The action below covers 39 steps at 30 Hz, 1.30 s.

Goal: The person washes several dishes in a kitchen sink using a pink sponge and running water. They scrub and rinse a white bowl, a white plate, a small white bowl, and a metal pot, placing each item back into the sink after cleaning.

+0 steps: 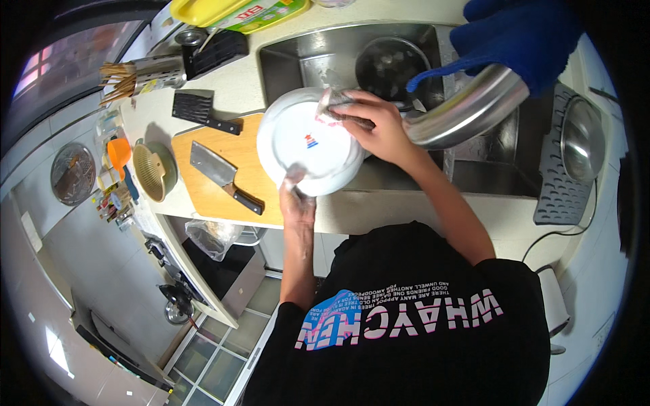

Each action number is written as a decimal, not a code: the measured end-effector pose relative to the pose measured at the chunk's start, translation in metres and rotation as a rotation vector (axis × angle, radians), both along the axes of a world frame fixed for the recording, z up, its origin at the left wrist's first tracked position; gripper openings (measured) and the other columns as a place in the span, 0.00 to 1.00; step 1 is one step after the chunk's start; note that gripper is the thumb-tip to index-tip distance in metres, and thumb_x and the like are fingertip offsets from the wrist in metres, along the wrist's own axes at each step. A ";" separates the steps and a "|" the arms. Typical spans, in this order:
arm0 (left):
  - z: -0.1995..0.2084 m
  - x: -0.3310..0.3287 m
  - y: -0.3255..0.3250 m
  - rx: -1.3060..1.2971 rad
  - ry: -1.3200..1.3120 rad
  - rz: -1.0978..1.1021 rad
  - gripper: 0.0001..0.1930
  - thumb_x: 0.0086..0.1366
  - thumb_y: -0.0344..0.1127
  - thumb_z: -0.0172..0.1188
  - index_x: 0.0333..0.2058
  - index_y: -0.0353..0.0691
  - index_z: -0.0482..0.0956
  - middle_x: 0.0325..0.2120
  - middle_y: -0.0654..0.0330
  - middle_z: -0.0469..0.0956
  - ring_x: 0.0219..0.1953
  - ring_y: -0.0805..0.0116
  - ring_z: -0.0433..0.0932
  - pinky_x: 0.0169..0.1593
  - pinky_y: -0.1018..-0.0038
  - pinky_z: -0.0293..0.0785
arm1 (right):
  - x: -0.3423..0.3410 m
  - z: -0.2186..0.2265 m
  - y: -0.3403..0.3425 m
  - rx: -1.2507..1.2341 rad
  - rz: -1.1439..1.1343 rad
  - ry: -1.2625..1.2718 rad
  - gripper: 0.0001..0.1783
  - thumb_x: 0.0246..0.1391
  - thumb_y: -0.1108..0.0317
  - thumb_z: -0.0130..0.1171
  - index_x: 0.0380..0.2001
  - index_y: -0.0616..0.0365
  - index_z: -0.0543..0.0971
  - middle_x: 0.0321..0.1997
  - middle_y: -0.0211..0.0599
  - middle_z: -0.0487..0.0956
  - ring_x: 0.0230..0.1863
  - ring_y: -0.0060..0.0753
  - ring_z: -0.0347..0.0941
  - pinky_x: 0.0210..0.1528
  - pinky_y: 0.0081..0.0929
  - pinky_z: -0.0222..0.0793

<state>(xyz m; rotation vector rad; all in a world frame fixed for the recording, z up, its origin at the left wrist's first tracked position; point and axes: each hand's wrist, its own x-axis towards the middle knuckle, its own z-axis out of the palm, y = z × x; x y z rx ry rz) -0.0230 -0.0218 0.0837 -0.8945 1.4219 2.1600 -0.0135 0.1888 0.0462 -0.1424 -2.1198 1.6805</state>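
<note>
A white plate (281, 145), its underside with a small red-and-blue mark facing up, is held tilted over the sink's front left edge. My left hand (298, 206) grips its near rim, thumb on the underside and the fingers partly hidden beneath. My right hand (382, 132) is closed around a wet, crumpled cloth or scrubbing pad (330, 107) and presses it on the plate's far right part. Behind the right hand, a dark round pan (391, 64) sits in the stainless sink (298, 61), partly covered by the hand.
A thick steel tap (467, 108) with a blue glove (518, 40) over it arches across the sink at right. On the left, a cleaver (215, 166) lies on a wooden cutting board (193, 196), near a black slotted turner (196, 109) and a colander (154, 172).
</note>
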 end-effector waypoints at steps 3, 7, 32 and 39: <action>0.008 0.005 -0.010 0.134 0.004 0.025 0.23 0.44 0.24 0.53 0.44 0.29 0.66 0.39 0.54 0.71 0.44 0.60 0.73 0.52 0.63 0.73 | 0.042 0.009 -0.013 -0.056 0.020 0.037 0.14 0.44 0.76 0.62 0.38 0.61 0.79 0.45 0.45 0.75 0.41 0.31 0.75 0.41 0.21 0.70; 0.004 0.009 -0.032 0.215 0.064 0.140 0.32 0.37 0.27 0.52 0.48 0.30 0.64 0.43 0.52 0.71 0.46 0.56 0.73 0.50 0.59 0.76 | 0.075 0.003 -0.044 -0.496 -0.181 -0.097 0.15 0.47 0.75 0.60 0.40 0.68 0.75 0.34 0.38 0.77 0.26 0.22 0.73 0.26 0.18 0.67; -0.014 -0.031 -0.094 -0.101 0.122 -0.330 0.27 0.47 0.22 0.54 0.49 0.26 0.64 0.39 0.49 0.74 0.41 0.58 0.76 0.46 0.67 0.76 | 0.081 -0.005 -0.003 -0.388 0.220 -0.186 0.13 0.43 0.74 0.63 0.37 0.59 0.80 0.43 0.40 0.76 0.45 0.31 0.72 0.49 0.27 0.67; -0.043 -0.084 -0.018 -0.445 0.562 -0.773 0.19 0.42 0.29 0.69 0.35 0.29 0.78 0.29 0.58 0.79 0.29 0.72 0.76 0.35 0.75 0.73 | 0.161 -0.011 0.008 -0.749 -0.052 -0.357 0.12 0.46 0.78 0.60 0.37 0.63 0.77 0.50 0.40 0.72 0.50 0.31 0.70 0.51 0.25 0.65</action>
